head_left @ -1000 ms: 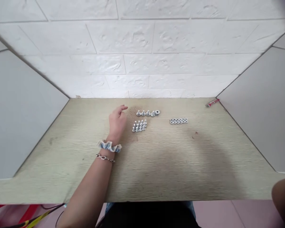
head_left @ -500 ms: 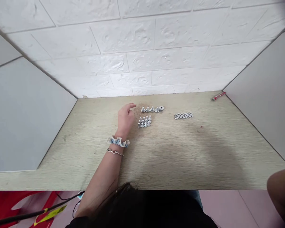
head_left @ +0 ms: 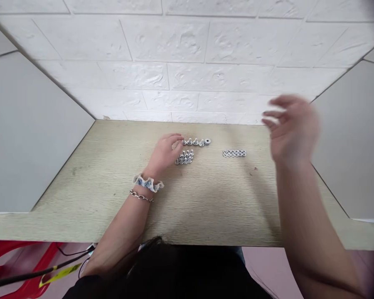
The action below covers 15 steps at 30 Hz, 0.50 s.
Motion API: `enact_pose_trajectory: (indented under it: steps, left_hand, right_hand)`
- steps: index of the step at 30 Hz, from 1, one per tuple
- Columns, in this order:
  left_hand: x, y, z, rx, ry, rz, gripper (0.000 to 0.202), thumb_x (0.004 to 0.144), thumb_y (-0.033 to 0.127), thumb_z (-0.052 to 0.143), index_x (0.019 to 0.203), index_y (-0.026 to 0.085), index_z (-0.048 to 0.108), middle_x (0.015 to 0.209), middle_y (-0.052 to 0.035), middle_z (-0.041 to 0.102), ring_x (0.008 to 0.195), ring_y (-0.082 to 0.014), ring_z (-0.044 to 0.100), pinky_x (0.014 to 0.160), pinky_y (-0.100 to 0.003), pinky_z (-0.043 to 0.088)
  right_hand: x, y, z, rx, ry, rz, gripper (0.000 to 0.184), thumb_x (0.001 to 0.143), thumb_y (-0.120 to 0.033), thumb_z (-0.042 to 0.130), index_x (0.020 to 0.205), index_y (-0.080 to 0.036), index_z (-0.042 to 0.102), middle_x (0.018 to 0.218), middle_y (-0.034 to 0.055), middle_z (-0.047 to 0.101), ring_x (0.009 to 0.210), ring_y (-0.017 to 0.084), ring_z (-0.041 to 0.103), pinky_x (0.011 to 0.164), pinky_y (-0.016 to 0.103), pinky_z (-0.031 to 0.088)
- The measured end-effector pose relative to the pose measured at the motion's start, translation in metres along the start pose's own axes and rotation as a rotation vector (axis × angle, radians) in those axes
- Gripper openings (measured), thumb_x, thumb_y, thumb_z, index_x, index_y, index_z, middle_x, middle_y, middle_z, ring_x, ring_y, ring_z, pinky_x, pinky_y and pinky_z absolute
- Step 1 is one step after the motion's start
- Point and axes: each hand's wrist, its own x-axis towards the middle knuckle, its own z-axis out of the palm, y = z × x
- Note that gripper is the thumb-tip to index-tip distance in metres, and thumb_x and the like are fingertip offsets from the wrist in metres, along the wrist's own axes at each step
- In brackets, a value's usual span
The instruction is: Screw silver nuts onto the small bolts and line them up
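My left hand (head_left: 165, 153) reaches over the tabletop, fingers stretched out at the left end of a row of bolts with washers (head_left: 195, 142). Its fingertips cover part of the leftmost bolt; whether they touch it I cannot tell. At the right end of that row lie flat washers (head_left: 207, 141). A block of bolts (head_left: 187, 157) stands heads down beside the thumb, partly hidden. My right hand (head_left: 291, 128) is raised at the right, blurred, its fingers apart and nothing visible in them. To its left on the table, hex nuts (head_left: 234, 153) sit in two tight rows.
The wooden tabletop (head_left: 205, 199) meets a white brick-pattern wall (head_left: 187, 79) behind. Grey panels stand at the left (head_left: 40, 141) and right (head_left: 349, 145). Below the table's left front edge are a red stool (head_left: 43, 265) and a dark cable (head_left: 21, 278).
My right hand has come up from the lower right edge over the table. My left hand has closed in on the leftmost bolt. The view has shifted slightly, and the red tool is hidden.
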Motion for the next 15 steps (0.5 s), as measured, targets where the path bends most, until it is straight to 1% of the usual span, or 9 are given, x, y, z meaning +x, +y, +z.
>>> enact_pose_trajectory:
  steps: [2,3,5,7,8,10,11,13,15]
  left_hand:
    - [-0.002,0.002,0.003,0.017,-0.097,0.051,0.027,0.079,0.032,0.048,0.092,0.017,0.066,0.103,-0.0055,0.063,0.100,-0.0183,0.055,0.093,-0.034,0.040]
    - [-0.003,0.003,0.005,0.034,-0.136,0.075,0.028,0.079,0.036,0.048,0.092,0.018,0.066,0.104,-0.0059,0.062,0.100,-0.0188,0.054,0.093,-0.034,0.039]
    - [-0.005,0.005,0.008,0.063,-0.187,0.113,0.030,0.079,0.040,0.049,0.091,0.018,0.066,0.106,-0.0066,0.061,0.101,-0.0195,0.054,0.093,-0.035,0.039]
    - [-0.007,0.007,0.011,0.085,-0.210,0.132,0.031,0.078,0.041,0.050,0.093,0.018,0.065,0.107,-0.0072,0.061,0.103,-0.0202,0.053,0.094,-0.035,0.038]
    - [-0.008,0.009,0.013,0.092,-0.216,0.135,0.032,0.078,0.040,0.051,0.096,0.017,0.064,0.108,-0.0075,0.060,0.103,-0.0206,0.052,0.094,-0.035,0.037]
    - [-0.010,0.011,0.016,0.093,-0.222,0.126,0.039,0.078,0.039,0.050,0.109,0.016,0.057,0.110,-0.0084,0.059,0.105,-0.0214,0.051,0.095,-0.036,0.036]
    - [-0.010,0.012,0.017,0.088,-0.223,0.112,0.043,0.080,0.038,0.048,0.116,0.016,0.052,0.111,-0.0089,0.059,0.106,-0.0218,0.050,0.095,-0.036,0.036]
    - [-0.011,0.014,0.019,0.062,-0.216,0.073,0.049,0.083,0.034,0.042,0.127,0.014,0.039,0.113,-0.0095,0.057,0.107,-0.0220,0.049,0.094,-0.037,0.036]
    - [-0.011,0.014,0.019,0.024,-0.185,0.030,0.050,0.085,0.028,0.035,0.132,0.013,0.030,0.114,-0.0098,0.057,0.107,-0.0215,0.048,0.094,-0.038,0.036]
  right_hand:
    - [-0.002,0.021,0.019,-0.069,0.040,0.065,0.021,0.075,-0.027,0.049,0.089,-0.017,0.062,0.089,0.0039,0.063,0.079,0.013,0.057,0.070,0.031,0.042]
    - [-0.005,0.031,0.027,-0.175,-0.017,0.040,0.018,0.072,-0.025,0.054,0.085,-0.017,0.063,0.085,0.0037,0.063,0.080,0.014,0.057,0.074,0.033,0.042]
    - [-0.015,0.047,0.038,-0.339,-0.156,-0.019,0.014,0.070,-0.023,0.055,0.080,-0.018,0.064,0.088,0.0040,0.062,0.087,0.017,0.056,0.081,0.036,0.041]
    - [-0.026,0.055,0.047,-0.428,-0.228,-0.040,0.015,0.073,-0.023,0.053,0.080,-0.019,0.065,0.090,0.0051,0.061,0.088,0.018,0.056,0.083,0.036,0.041]
    - [-0.030,0.056,0.051,-0.471,-0.265,-0.056,0.016,0.074,-0.023,0.052,0.081,-0.019,0.065,0.091,0.0055,0.061,0.089,0.018,0.055,0.083,0.036,0.040]
    - [-0.039,0.054,0.062,-0.574,-0.365,-0.108,0.019,0.077,-0.024,0.049,0.088,-0.021,0.064,0.097,0.0060,0.060,0.092,0.020,0.053,0.086,0.038,0.037]
    - [-0.043,0.051,0.068,-0.628,-0.420,-0.134,0.022,0.079,-0.023,0.046,0.092,-0.022,0.063,0.098,0.0062,0.059,0.094,0.020,0.052,0.088,0.039,0.035]
    - [-0.051,0.044,0.083,-0.716,-0.505,-0.172,0.026,0.082,-0.021,0.041,0.097,-0.023,0.062,0.094,0.0066,0.059,0.091,0.020,0.051,0.092,0.042,0.029]
    - [-0.057,0.038,0.097,-0.771,-0.539,-0.213,0.032,0.084,-0.019,0.036,0.109,-0.025,0.056,0.097,0.0067,0.057,0.092,0.020,0.049,0.096,0.045,0.021]
